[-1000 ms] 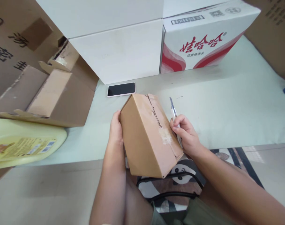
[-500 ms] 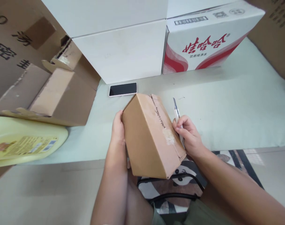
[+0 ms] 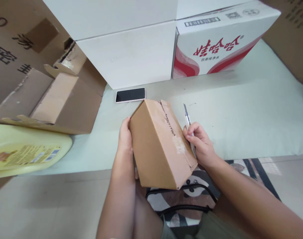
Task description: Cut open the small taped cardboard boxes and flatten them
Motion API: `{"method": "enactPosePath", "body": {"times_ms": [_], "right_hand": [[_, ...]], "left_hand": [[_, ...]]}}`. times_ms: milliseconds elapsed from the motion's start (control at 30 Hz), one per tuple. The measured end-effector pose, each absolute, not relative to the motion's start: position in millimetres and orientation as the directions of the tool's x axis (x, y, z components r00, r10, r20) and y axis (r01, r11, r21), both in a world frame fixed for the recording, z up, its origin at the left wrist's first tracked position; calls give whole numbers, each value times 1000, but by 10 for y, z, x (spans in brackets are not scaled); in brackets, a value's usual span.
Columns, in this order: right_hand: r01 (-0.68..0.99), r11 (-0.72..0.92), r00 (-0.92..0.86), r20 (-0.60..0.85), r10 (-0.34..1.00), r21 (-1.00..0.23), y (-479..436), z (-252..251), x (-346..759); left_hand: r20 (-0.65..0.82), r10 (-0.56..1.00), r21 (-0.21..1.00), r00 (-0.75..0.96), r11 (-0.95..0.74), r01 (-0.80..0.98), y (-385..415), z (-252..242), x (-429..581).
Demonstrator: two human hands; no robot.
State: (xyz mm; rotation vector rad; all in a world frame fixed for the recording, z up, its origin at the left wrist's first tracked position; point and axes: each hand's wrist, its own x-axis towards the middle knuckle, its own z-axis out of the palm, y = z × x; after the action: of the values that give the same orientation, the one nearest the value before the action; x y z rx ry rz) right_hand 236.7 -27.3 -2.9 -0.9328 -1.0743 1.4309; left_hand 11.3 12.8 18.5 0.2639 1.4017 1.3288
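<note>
A brown cardboard box (image 3: 151, 149) is held tilted over the front edge of the table. Clear tape and a torn, dark-marked seam run along its upper right face. My left hand (image 3: 125, 135) grips the box's left side, its fingers partly hidden behind it. In my right hand (image 3: 200, 143) is a utility knife (image 3: 187, 116) with a whitish handle, its blade out and pointing away from me. The right hand is closed round the handle, close against the right side of the box.
A phone (image 3: 130, 95) lies on the pale green table cover (image 3: 231, 122). White cartons (image 3: 131, 56) and a red-and-white water carton (image 3: 216, 49) stand behind. At left are an opened cardboard box (image 3: 74, 103) and a yellow bottle (image 3: 29, 149). A panda-print bag with black handles (image 3: 181, 208) sits below.
</note>
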Motion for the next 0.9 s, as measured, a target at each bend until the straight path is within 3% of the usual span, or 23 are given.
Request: {"method": "enactPosePath", "body": {"times_ms": [900], "right_hand": [[-310, -13, -127, 28, 991, -951, -274, -56, 2376]], "left_hand": [[-565, 750, 773, -343, 336, -538, 139, 225, 145]]}}
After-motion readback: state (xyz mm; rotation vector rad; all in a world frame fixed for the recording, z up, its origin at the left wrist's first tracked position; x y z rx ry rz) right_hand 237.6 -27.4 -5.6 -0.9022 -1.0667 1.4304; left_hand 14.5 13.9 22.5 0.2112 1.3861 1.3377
